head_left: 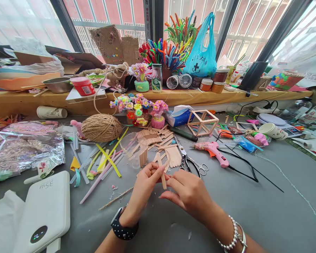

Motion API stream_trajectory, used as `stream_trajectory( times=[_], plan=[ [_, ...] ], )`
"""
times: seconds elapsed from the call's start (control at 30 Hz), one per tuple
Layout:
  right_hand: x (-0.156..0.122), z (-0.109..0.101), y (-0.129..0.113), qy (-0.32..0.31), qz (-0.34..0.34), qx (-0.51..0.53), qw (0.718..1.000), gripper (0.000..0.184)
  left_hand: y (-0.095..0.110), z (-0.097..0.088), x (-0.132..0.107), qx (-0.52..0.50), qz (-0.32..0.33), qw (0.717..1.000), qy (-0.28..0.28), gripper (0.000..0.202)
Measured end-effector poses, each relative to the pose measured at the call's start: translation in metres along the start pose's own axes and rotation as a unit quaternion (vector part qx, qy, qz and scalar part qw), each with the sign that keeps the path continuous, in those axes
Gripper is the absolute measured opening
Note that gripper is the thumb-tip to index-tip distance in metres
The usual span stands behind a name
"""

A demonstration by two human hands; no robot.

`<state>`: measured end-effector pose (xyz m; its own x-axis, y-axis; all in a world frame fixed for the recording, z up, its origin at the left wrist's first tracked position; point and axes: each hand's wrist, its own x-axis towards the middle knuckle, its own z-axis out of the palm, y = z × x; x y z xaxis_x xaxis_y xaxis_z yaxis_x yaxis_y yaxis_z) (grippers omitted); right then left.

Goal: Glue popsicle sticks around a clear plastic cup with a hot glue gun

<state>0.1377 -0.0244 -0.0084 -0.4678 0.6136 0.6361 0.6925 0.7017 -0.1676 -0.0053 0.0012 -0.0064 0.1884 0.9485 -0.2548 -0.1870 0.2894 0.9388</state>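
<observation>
My left hand (146, 182) pinches a flat wooden craft stick (162, 173) between thumb and fingers, tilted close to upright above the grey table. Reaching in from the right, my right hand (191, 191) has its bent fingertips against or just beside the stick's lower part. Its thumb stands apart below them. Whether a second piece is between the hands is hidden by the fingers. Right behind them lies a pile of loose craft sticks (172, 154). A length of twine (116, 199) runs along the table toward my left wrist.
Scissors (185, 156) and a pink glue gun (216, 151) with its black cord lie right of the sticks. Behind stand a stick-built frame (202, 123) and a twine ball (102, 128). A white power bank (48, 207) lies at left, pipe-cleaner flowers (138, 105) at the back.
</observation>
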Motion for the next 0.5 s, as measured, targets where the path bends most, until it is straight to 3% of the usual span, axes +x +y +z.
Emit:
stream_trajectory(
  times=[0.2,0.37,0.5],
  plan=[
    [-0.001,0.001,-0.003,-0.022,0.007,-0.02,1.0,0.03,-0.002,0.0,0.002,0.044,0.006,0.999,-0.007,0.027],
    [-0.003,0.007,-0.007,-0.037,0.013,-0.026,0.999,0.029,-0.008,0.001,0.006,0.246,0.083,0.966,0.019,0.032],
    [-0.005,0.012,-0.007,-0.076,0.0,-0.006,0.997,0.024,-0.01,-0.001,0.007,0.316,0.074,0.946,-0.007,0.032]
  ],
)
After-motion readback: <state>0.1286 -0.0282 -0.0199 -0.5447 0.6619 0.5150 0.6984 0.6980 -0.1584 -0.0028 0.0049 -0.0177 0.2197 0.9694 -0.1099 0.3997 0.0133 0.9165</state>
